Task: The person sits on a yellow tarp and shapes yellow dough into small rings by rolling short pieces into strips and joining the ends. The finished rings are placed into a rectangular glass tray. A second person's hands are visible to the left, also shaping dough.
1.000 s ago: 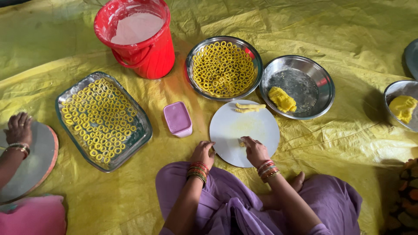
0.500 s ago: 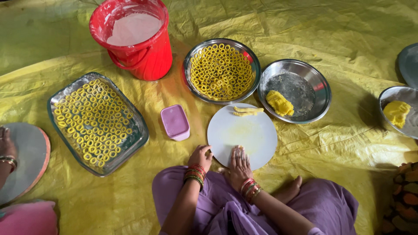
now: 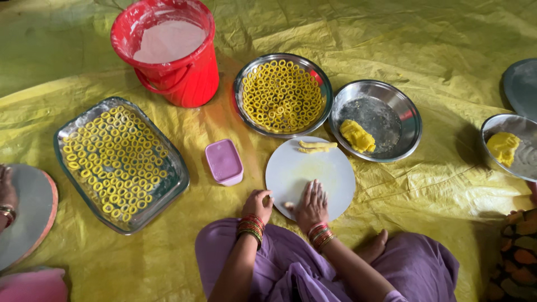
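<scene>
No packages, labels, signs or screens in view.

The right hand lay flat, hiding whatever was under its palm. The picture's edges cut off a co-worker's hand and a grey plate.

The single head camera looks steeply down, fairly close, at the yellow sheet before the seated person.

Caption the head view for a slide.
Right hand pressed flat on round white board, left hand at its edge, beside steel trays of yellow dough rings.
</scene>
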